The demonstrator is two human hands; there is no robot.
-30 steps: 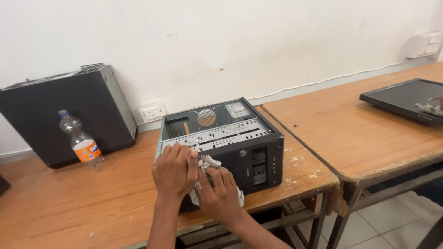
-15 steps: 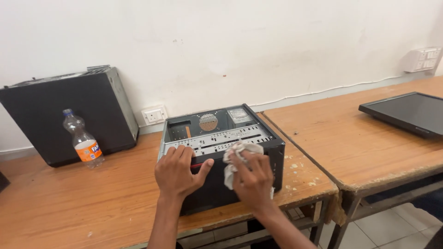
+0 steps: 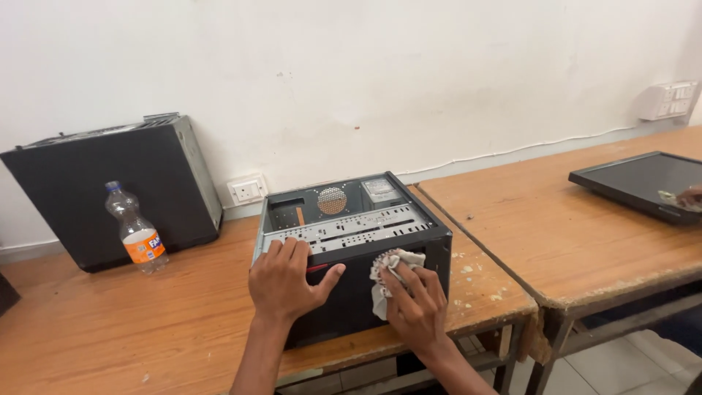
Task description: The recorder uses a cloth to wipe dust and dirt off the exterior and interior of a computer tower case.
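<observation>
Black open computer case (image 3: 351, 241), crumpled white cloth (image 3: 386, 276) against its front.

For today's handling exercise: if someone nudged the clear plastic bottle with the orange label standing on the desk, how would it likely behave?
The bottle stands upright, tall and narrow on a small base, so it would probably tip rather than slide. It looks almost empty, so likely light. Once down, its round body could roll along the wooden desk, unless the black case behind stops it.
</observation>
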